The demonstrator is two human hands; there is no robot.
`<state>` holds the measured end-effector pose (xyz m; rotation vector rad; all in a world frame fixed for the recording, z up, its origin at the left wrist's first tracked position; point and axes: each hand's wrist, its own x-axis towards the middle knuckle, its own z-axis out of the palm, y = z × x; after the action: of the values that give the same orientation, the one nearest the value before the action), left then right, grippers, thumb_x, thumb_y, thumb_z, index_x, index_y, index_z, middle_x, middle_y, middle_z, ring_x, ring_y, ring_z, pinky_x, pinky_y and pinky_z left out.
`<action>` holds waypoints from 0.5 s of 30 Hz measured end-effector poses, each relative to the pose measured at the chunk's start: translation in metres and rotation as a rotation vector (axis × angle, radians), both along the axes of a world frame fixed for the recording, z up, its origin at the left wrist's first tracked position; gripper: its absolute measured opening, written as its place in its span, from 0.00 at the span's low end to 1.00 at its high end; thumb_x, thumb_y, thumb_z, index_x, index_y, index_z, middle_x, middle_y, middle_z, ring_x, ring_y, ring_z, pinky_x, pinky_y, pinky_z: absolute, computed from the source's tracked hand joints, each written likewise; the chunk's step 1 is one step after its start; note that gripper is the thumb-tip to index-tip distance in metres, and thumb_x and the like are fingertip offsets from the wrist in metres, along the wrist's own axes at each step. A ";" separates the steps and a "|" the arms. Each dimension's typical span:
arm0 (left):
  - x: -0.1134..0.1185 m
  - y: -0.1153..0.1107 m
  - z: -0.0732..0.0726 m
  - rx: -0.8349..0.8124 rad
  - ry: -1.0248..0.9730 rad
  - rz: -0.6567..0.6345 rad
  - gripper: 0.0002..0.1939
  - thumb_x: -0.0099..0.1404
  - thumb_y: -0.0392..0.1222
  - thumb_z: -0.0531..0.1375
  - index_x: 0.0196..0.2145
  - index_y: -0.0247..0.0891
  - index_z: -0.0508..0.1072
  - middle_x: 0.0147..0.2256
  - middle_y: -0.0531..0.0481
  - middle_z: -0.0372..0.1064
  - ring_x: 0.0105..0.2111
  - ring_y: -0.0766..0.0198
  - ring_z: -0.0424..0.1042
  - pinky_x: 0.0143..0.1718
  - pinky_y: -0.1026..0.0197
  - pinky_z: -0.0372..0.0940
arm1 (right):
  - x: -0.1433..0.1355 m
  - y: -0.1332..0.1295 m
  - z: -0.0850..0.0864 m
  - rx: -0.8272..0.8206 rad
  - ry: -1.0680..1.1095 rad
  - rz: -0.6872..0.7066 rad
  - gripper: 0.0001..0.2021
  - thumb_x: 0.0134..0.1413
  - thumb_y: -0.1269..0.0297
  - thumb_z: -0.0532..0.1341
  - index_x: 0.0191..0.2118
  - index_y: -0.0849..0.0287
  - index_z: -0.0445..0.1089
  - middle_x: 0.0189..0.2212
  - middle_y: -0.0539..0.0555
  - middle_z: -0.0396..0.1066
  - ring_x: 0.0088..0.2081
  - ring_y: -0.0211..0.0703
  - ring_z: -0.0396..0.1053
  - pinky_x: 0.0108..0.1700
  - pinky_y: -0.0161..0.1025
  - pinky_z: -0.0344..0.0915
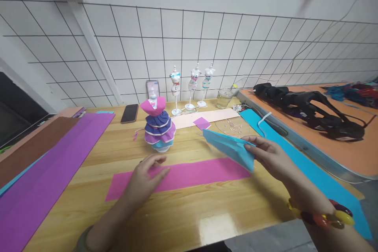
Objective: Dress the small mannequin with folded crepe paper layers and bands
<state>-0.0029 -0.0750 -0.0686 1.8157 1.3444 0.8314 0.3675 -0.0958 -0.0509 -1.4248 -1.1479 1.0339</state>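
My right hand (pixel 264 153) pinches one end of a folded blue paper piece (pixel 228 145), holding it tilted above the table. Below it lies a long pink paper strip (pixel 191 175), flat on the wood. Over the strip's left part hovers my left hand (pixel 149 175), fingers apart and holding nothing. Just behind that hand stands a small dress form (pixel 159 126) in a ruffled paper dress of pink, dark blue, purple and light blue tiers. A small purple paper square (pixel 202 123) rests beyond the blue piece.
Three bare mini dress forms (pixel 175 86) stand at the back, beside a glass of liquid (pixel 224 98). A phone (pixel 129 113) lies back left. Long purple sheets (pixel 56 169) cover the left side; a blue strip (pixel 298 161) runs along the right. A clear dish (pixel 232 127) holds small beads.
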 end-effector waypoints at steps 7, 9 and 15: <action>0.052 0.003 -0.011 -0.468 -0.597 -0.194 0.50 0.52 0.46 0.68 0.64 0.38 0.43 0.60 0.32 0.54 0.58 0.51 0.60 0.55 0.52 0.58 | -0.016 -0.019 0.020 -0.153 0.303 -0.013 0.21 0.40 0.60 0.70 0.44 0.54 0.73 0.31 0.54 0.75 0.27 0.42 0.71 0.27 0.35 0.67; 0.061 0.002 -0.009 -0.572 -0.719 -0.232 0.50 0.53 0.45 0.68 0.64 0.39 0.42 0.58 0.32 0.58 0.55 0.52 0.63 0.53 0.52 0.59 | -0.017 -0.020 0.019 -0.149 0.325 -0.007 0.20 0.40 0.60 0.70 0.44 0.53 0.74 0.35 0.54 0.75 0.29 0.43 0.72 0.28 0.35 0.68; 0.070 -0.002 -0.004 -0.678 -0.751 -0.279 0.42 0.55 0.41 0.67 0.61 0.35 0.51 0.37 0.42 0.75 0.35 0.58 0.75 0.40 0.55 0.66 | -0.019 -0.014 0.002 -0.257 0.403 0.011 0.18 0.41 0.62 0.70 0.42 0.55 0.74 0.31 0.54 0.75 0.29 0.42 0.72 0.30 0.35 0.70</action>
<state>0.0675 -0.0770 -0.0724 0.9703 0.7224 0.6832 0.3487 -0.1103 -0.0493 -1.3228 -0.7503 1.4401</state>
